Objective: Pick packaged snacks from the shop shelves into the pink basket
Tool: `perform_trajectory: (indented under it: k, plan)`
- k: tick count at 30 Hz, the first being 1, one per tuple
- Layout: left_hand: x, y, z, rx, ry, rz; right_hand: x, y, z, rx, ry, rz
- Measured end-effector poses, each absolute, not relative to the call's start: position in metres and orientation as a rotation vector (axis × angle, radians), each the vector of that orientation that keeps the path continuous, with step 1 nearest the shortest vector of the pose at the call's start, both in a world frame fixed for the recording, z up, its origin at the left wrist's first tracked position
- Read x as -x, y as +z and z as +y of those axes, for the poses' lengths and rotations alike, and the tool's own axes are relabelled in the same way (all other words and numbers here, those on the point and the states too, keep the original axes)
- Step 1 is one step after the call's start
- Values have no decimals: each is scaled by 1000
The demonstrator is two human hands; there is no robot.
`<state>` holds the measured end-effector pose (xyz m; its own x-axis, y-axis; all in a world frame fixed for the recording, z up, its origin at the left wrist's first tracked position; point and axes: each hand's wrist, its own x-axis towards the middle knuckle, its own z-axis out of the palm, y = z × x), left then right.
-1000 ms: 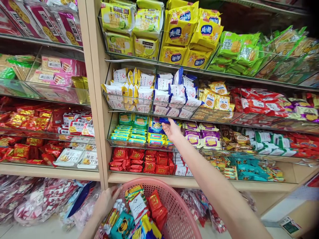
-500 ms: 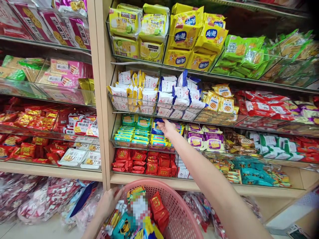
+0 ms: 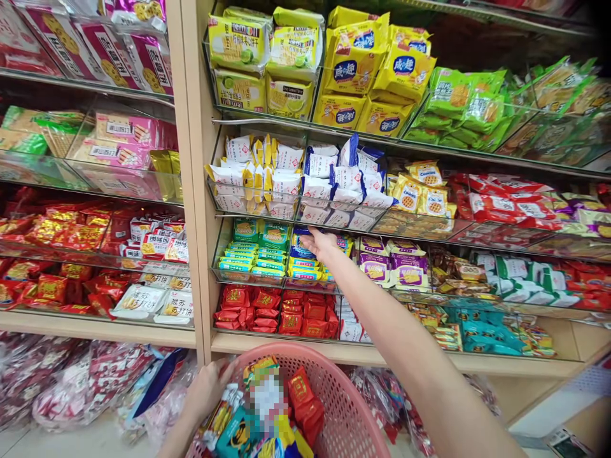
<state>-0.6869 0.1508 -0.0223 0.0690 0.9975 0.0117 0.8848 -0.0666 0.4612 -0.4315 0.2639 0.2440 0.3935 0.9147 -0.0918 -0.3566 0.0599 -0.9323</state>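
Note:
My left hand (image 3: 212,384) is closed over the left rim of a pink plastic basket (image 3: 351,397). In the basket lie a red packet (image 3: 305,407), a teal packet (image 3: 238,432), some yellow and blue packets (image 3: 286,442) and a blurred patch. My right hand (image 3: 321,245) reaches into a shelf bin of blue and yellow biscuit packets. Its bent fingers are on a blue biscuit packet (image 3: 300,247) at the top of the stack; part of the grip is hidden.
Left of that bin are green biscuit packets (image 3: 274,234); to its right, purple ones (image 3: 408,264). Red packets (image 3: 305,315) fill the bin below. White and blue packets (image 3: 329,166) sit just above, behind a clear front. A wooden upright (image 3: 195,159) divides the shelves. Plastic-wrapped bags (image 3: 86,381) lie beneath.
Almost nothing differs. My right hand stays at the blue packets with only a very slight shift of the fingers; my left hand and the basket hold their place.

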Motion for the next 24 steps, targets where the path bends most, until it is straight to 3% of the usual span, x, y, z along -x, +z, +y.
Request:
perform_trajectory:
  k: [16, 24]
  plan:
    - [689, -28, 152, -2031, 493, 1866, 431, 230, 251, 1219, 1121, -674]
    - [689, -29, 152, -2013, 505, 1867, 406, 217, 239, 1375, 381, -1775]
